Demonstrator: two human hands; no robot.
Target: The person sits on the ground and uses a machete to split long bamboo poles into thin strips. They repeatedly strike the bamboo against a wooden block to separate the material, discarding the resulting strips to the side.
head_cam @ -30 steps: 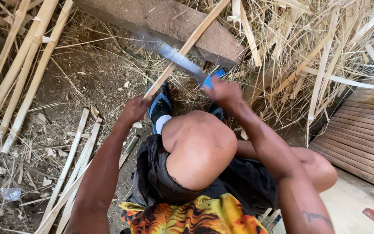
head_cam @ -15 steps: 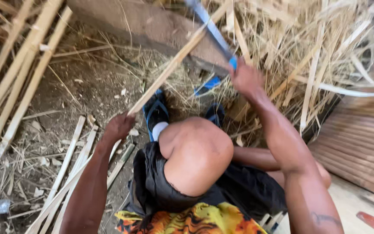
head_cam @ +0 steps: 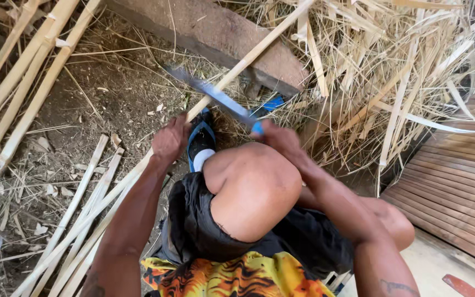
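The left hand is closed around a long bamboo strip, gripping it just beside the raised knee. From that grip the strip runs up and away at a slant, passing over the stone block into the heap of straw-like shavings; its lower end trails back past the knee toward the ground.

The right hand is clenched on the blue handle of a knife, just beyond the knee. The blade stretches left from that hand and crosses the strip just above the left hand; it is blurred, so I cannot tell whether the edge touches the strip.

Count: one strip in hand, one knife, two hands. One blue sandal shows beside the knee, under the strip. A loose bundle of split slats lies on the dirt left of the knee; their number cannot be told exactly. More poles lean farther left.

The held strip is pale yellow, straight, narrow and flat-sided. The knife blade is grey, long and slim.

A slatted wooden floor lies right of the knee.
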